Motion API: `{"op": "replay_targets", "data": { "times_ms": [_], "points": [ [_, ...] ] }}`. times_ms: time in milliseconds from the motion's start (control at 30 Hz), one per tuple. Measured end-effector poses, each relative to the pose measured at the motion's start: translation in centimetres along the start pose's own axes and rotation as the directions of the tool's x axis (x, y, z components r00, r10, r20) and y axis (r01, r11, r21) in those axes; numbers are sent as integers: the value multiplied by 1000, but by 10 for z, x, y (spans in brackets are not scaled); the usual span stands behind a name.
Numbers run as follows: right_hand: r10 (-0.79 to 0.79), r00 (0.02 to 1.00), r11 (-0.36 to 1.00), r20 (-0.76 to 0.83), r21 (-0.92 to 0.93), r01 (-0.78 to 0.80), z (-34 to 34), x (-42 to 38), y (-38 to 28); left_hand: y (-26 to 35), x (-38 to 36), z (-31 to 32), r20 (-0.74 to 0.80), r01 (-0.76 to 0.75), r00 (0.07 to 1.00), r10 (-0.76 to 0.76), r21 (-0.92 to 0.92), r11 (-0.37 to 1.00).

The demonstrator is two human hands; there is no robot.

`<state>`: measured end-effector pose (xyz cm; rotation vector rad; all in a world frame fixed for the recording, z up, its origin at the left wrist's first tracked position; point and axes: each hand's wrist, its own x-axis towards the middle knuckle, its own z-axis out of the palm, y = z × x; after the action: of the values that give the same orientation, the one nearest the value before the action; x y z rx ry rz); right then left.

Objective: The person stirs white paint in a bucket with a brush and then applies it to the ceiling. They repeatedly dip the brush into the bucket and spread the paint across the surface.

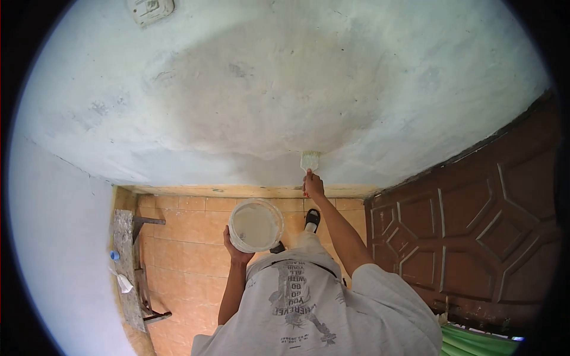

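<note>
My right hand (pixel 314 184) is closed around the handle of a paintbrush (pixel 310 161). The brush's pale bristles touch the lower part of the wall (pixel 350 89), just below a large darker, damp-looking patch. In my left hand (pixel 236 248) is a round whitish bucket (pixel 256 224), gripped by its left side, with the fingers partly hidden. Pale liquid shows inside the bucket, which is held in front of my body and to the left of the brush.
A worn wooden bench (pixel 127 267) stands at the left wall with a blue cap (pixel 114 256) and a white packet (pixel 124 283) on it. A brown panelled door (pixel 463 219) is on the right. Orange tiles (pixel 184 255) cover the floor. Green cloth (pixel 475 343) lies at bottom right.
</note>
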<state>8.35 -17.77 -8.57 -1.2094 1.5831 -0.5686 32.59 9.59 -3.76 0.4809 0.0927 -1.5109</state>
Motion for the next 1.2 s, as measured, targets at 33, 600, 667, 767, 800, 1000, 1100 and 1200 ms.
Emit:
{"op": "replay_targets", "data": {
  "times_ms": [33,600,667,767,800,1000,1100,1200],
  "points": [
    [18,1000,1000,10,13,-18,0,0,0,0,0,-1,-5,-5,1000,5,-8,1000],
    [-265,956,922,128,325,212,-71,-150,-41,-3,-1,-3,10,52,999,-53,66,996],
    [-298,948,936,110,229,268,-96,-196,-75,1,8,-16,7,70,997,-71,116,991],
    [-540,839,841,63,59,537,-125,-252,-118,1,26,-18,56,73,995,-86,206,976],
    [-636,769,768,65,-40,639,-134,-267,-132,0,27,-3,112,62,990,-88,217,974],
    [-676,640,573,365,-285,768,-160,-324,-169,-21,39,66,352,20,930,-108,244,969],
    [-625,637,477,452,-425,769,-153,-331,-159,-36,33,64,292,33,949,-117,275,961],
    [-546,682,407,487,-557,724,-131,-326,-142,-55,15,88,302,83,935,-185,323,943]
  ]
}}
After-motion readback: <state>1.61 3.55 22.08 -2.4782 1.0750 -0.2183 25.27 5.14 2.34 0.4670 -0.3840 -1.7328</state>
